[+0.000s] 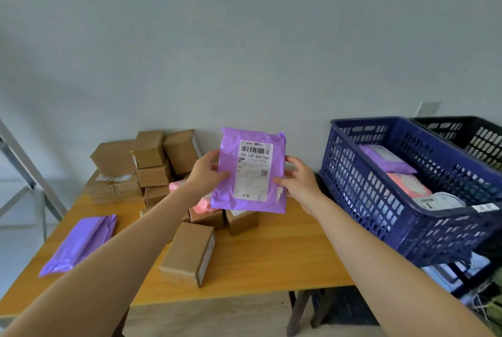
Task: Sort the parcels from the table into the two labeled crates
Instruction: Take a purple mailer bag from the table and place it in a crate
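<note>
At the centre of the frame, the left hand and right hand clasp the side edges of a purple plastic mailer bag, held upright above the wooden table with its white shipping label facing the camera. To the right sits a dark blue slatted plastic crate holding several soft parcels, while brown cardboard boxes are piled left of centre.

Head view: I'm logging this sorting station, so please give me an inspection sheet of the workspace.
Surface: wooden table, partly covered.
Job's things: purple mailer held up, label facing camera; cardboard boxes stacked at back; blue crate holds mailers; black crate behind it.
Clutter: second purple mailer near left edge.
Grippers: left hand and right hand grip the mailer's sides.
Cables: nothing seen.
Surroundings: plain wall; wall outlet.
</note>
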`<action>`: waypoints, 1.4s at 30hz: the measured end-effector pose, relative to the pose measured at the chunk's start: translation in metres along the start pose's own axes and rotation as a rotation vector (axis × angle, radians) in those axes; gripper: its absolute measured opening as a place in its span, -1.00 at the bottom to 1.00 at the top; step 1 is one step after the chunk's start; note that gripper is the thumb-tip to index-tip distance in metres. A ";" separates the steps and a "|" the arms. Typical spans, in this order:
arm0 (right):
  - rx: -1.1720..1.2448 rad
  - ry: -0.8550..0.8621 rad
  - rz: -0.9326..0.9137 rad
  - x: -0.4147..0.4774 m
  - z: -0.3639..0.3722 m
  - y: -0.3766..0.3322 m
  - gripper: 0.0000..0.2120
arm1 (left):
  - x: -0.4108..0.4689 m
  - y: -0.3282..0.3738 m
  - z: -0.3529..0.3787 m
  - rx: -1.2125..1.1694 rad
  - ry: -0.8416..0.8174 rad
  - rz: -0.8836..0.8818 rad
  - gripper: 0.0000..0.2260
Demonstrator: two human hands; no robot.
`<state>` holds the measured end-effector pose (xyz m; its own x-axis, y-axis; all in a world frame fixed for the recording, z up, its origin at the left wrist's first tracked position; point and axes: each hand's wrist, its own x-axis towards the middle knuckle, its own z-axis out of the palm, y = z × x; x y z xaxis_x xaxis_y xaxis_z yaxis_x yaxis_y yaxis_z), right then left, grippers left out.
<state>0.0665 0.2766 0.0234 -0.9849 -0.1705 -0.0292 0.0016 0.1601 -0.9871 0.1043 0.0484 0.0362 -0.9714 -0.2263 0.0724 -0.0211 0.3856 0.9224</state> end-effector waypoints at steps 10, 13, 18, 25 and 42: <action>-0.003 0.072 -0.031 -0.046 -0.061 0.001 -0.40 | -0.032 0.040 0.047 0.007 -0.072 0.022 -0.49; 0.008 0.095 -0.032 -0.061 -0.094 0.004 -0.41 | -0.044 0.057 0.076 -0.004 -0.105 0.009 -0.47; 0.017 0.127 -0.040 -0.089 -0.161 0.014 -0.44 | -0.068 0.090 0.133 0.048 -0.139 0.018 -0.50; 0.032 0.172 -0.016 -0.143 -0.263 0.043 -0.43 | -0.111 0.121 0.234 0.063 -0.203 0.048 -0.52; 0.020 0.466 0.051 -0.246 -0.495 0.100 -0.46 | -0.183 0.210 0.466 0.181 -0.463 0.137 -0.55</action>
<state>0.2233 0.8160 0.0100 -0.9562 0.2927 -0.0082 0.0504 0.1370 -0.9893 0.1669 0.5879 0.0398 -0.9702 0.2410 -0.0250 0.1132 0.5419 0.8328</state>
